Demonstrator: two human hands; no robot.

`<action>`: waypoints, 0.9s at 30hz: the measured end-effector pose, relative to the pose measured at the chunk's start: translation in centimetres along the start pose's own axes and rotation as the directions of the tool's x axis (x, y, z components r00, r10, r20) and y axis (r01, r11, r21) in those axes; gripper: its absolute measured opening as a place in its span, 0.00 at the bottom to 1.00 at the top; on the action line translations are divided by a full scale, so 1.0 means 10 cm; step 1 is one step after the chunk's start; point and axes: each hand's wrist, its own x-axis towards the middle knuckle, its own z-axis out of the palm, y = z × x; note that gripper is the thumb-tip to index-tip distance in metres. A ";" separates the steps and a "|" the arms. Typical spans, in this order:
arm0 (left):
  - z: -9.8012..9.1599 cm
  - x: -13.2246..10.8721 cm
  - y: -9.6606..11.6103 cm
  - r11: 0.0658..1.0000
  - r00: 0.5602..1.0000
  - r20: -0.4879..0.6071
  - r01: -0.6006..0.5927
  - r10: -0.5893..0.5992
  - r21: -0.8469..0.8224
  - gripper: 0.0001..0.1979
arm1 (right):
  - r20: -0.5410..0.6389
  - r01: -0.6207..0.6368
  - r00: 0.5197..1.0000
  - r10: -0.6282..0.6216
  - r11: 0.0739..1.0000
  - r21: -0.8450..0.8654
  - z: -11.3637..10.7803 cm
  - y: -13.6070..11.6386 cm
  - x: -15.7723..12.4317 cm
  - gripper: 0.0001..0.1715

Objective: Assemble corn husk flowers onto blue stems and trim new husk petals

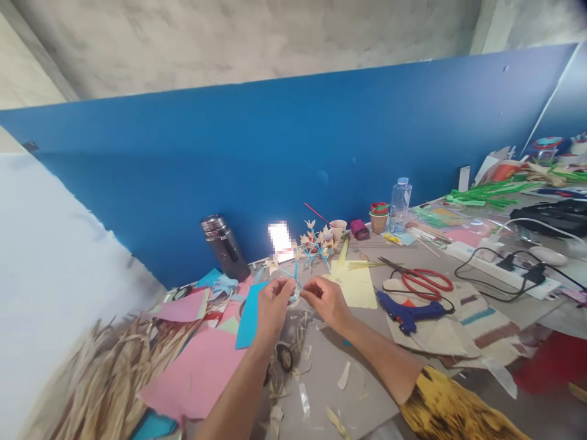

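In the middle of the head view, my left hand pinches a craft flower branch with a light-blue stem and pale, pointed petals or leaves. Close on its right, my right hand has thumb and fingers pressed together at the lower part of the same blue stem. Fingertips hide some of the stem between the hands. Just behind stands a similar branch with pale leaves and blue stems. Under and beside my left wrist lies a blue sheet; a pale yellow sheet is right of my right hand.
On the right lie a blue glue gun, red-handled scissors and a power strip with cables. A dark flask and a water bottle stand near the blue partition. Pink paper and dried husks cover the left.
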 end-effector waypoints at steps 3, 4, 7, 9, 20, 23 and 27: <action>0.05 0.06 0.01 0.999 1.000 -0.016 -0.017 0.017 0.032 0.15 | -0.010 0.005 1.000 -0.005 1.000 0.001 0.01 0.02 0.01 0.06; 0.06 0.08 0.00 0.999 0.999 -0.020 -0.025 0.026 0.040 0.15 | -0.014 0.004 1.000 -0.004 1.000 0.001 0.02 0.02 0.01 0.06; 0.09 0.14 -0.02 0.998 0.998 -0.032 -0.044 0.046 0.054 0.14 | -0.019 0.002 1.000 -0.001 1.000 0.004 0.02 0.02 0.02 0.06; 0.12 0.17 -0.01 0.996 0.998 -0.040 -0.052 0.055 0.075 0.14 | -0.017 -0.013 1.000 0.014 1.000 0.020 0.02 0.02 0.02 0.06; 0.10 0.25 0.08 0.981 0.993 -0.043 -0.100 0.108 0.168 0.15 | 0.020 -0.185 0.982 0.186 0.953 0.241 0.06 0.00 0.03 0.07; 0.08 0.30 0.03 0.985 0.997 -0.022 -0.072 0.076 0.157 0.18 | 0.002 -0.284 0.954 0.300 0.900 0.330 0.06 0.00 0.07 0.07; 0.13 0.32 -0.02 0.921 0.935 -0.101 -0.309 0.340 0.236 0.20 | -0.048 -0.303 0.935 0.350 0.864 0.402 0.00 0.00 0.16 0.07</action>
